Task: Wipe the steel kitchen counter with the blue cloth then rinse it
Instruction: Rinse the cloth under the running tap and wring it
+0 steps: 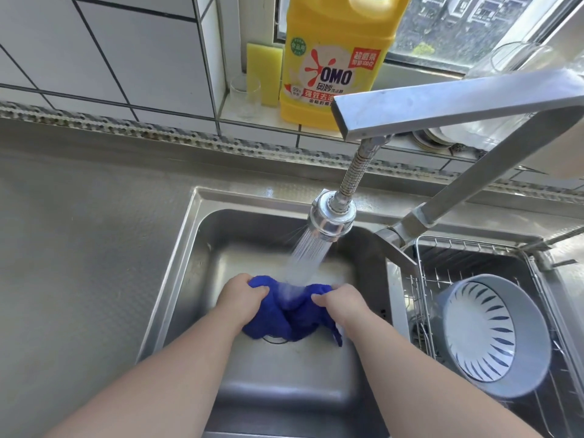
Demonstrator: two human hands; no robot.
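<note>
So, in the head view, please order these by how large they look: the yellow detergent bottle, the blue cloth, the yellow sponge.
1. Yellow detergent bottle, cropped at the top.
2. Blue cloth, partly hidden by hands.
3. Yellow sponge, partly hidden.

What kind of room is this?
Likely a home kitchen: a stainless steel sink basin under a running steel spray faucet, and a big yellow detergent jug on the tiled windowsill.

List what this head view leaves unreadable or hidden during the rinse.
- Sink drain: under the blue cloth and the forearms.
- Fingertips of the left hand and right hand: buried in cloth folds.
- Detergent bottle: cap cut off by the top edge, lower label behind the faucet.
- Faucet handle: not visible.
</note>
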